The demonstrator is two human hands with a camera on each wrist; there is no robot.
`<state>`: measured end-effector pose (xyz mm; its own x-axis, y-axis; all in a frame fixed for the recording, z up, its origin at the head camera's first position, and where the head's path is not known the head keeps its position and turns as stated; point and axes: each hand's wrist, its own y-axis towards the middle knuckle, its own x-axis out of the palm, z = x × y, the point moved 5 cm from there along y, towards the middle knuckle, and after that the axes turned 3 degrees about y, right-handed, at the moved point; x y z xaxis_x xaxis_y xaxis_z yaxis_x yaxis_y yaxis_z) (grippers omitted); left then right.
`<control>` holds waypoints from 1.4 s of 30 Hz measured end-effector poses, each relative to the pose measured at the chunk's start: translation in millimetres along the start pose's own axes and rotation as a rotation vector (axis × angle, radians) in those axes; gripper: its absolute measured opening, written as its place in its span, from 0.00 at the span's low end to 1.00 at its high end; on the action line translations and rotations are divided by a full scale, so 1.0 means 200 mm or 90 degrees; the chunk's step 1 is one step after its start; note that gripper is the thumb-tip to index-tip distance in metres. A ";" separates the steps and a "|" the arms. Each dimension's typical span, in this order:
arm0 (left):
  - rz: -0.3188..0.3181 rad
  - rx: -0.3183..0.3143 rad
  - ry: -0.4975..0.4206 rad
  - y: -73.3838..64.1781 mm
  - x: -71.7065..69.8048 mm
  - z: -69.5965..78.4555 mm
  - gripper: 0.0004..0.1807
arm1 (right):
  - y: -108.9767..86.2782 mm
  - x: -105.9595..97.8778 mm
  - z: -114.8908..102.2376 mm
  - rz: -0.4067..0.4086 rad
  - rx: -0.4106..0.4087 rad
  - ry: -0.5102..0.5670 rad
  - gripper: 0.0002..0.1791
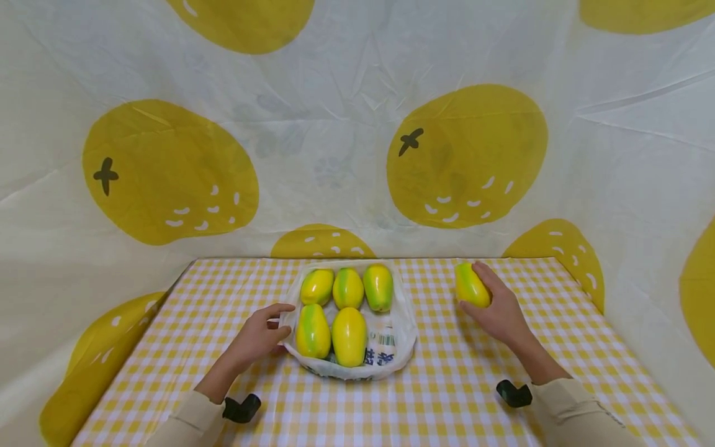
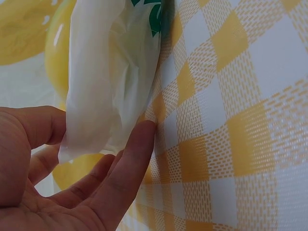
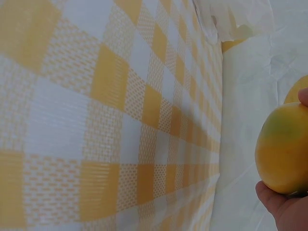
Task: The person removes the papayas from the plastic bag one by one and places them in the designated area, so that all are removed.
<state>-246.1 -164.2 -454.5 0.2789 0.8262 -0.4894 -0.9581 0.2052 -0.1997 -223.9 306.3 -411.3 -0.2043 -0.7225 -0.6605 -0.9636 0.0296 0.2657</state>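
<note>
Head view: one yellow-green fruit gripped off the table, five more in an open bag

Right hand has thumb and fingers wrapped round the fruit's side, with the fruit right of the bag and well apart from it. Right wrist view shows it raised, a soft shadow on the checked tablecloth. Wide grip probably suits a smooth, rounded thing that could slip (fruit partly cut off in that view).

Left hand is at the left rim of the white plastic bag. Digits are parted, bag wall between them in the left wrist view; one tip is hidden, so can't tell if they really pinch. Likely there to steady the thin, floppy wall.

Inside the bag, five fruits lie in two rows: three far, two near. Near-right spot has none, so the barcode and dark print show on the bag's floor. Rows presumably keep them from rolling; their weight probably helps hold the bag flat. Fruit-print backdrop hangs behind the table.
</note>
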 end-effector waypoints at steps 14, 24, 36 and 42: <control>-0.008 0.004 0.005 0.00 0.00 0.00 0.25 | 0.02 -0.02 0.06 0.007 -0.008 -0.008 0.45; -0.020 0.014 -0.005 0.00 0.00 0.01 0.26 | 0.02 -0.05 0.10 0.012 -0.011 -0.016 0.44; -0.015 0.015 0.006 -0.01 0.00 0.02 0.25 | 0.04 -0.07 0.14 -0.008 0.010 -0.009 0.44; -0.015 0.005 0.001 -0.02 0.00 0.02 0.25 | 0.05 -0.08 0.17 -0.017 0.022 -0.003 0.45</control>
<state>-243.0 -161.9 -450.8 0.3014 0.8203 -0.4861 -0.9518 0.2287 -0.2042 -235.2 341.9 -421.9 -0.1791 -0.7204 -0.6701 -0.9740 0.0340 0.2238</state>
